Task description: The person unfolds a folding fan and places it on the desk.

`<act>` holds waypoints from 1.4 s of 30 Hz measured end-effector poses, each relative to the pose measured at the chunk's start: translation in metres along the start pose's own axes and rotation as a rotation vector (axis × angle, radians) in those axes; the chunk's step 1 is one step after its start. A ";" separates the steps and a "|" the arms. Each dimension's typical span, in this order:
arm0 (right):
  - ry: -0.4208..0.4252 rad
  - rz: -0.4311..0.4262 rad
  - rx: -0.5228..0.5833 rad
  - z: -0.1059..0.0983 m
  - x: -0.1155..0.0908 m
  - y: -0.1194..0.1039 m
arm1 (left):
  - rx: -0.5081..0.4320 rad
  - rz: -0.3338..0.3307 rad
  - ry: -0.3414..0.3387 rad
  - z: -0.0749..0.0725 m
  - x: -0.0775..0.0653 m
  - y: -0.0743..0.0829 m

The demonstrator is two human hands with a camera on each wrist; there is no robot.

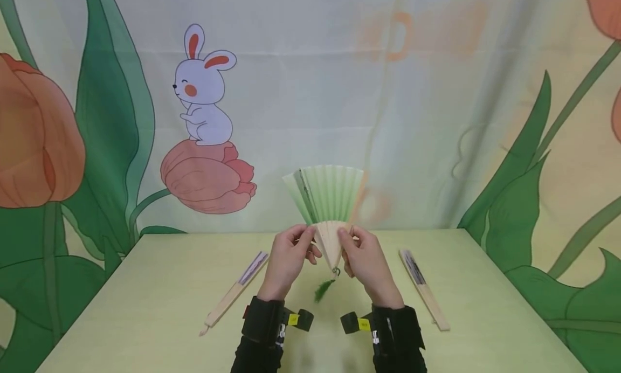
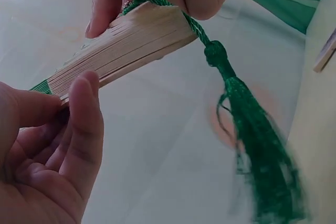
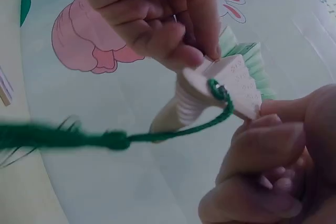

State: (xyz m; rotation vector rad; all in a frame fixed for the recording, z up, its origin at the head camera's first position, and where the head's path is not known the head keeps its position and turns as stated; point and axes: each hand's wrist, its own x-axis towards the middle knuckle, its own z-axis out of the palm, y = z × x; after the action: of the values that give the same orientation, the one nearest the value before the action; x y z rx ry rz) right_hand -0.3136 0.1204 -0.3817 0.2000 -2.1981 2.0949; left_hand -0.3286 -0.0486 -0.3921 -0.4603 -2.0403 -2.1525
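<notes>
A green folding fan [image 1: 335, 192] with pale wooden ribs is held up, partly spread, over the table's far edge. My left hand [image 1: 291, 254] pinches its left outer rib between thumb and fingers. On the other side, my right hand [image 1: 364, 257] pinches the right outer rib. From the pivot end hangs a green tassel [image 1: 324, 289]; the left wrist view shows its cord looped at the ribs' end. In the right wrist view, the carved wooden ribs [image 3: 239, 85] sit between both hands. Part of the green leaf is hidden there.
Two folded fans lie on the pale table [image 1: 170, 287]: one folded fan [image 1: 235, 292] left of my hands, another folded fan [image 1: 424, 289] to the right. Behind the table hangs a printed cloth [image 1: 301, 92] with a rabbit and tulips.
</notes>
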 end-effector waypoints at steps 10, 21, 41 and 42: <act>-0.006 0.025 0.114 -0.007 0.000 -0.003 | -0.067 -0.018 0.005 -0.006 0.000 0.004; -0.009 0.026 0.148 -0.008 0.000 -0.004 | -0.088 -0.018 0.009 -0.005 0.002 0.005; 0.025 -0.012 0.166 -0.007 0.002 -0.003 | -0.106 -0.015 0.038 -0.007 0.003 0.004; 0.030 -0.014 0.168 -0.007 0.002 -0.004 | -0.107 -0.014 0.040 -0.008 0.003 0.004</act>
State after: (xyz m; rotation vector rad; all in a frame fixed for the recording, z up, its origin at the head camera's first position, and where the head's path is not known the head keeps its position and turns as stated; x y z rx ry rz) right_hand -0.3154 0.1274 -0.3775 0.1951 -1.9987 2.2601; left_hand -0.3316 -0.0561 -0.3875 -0.4139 -1.9209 -2.2679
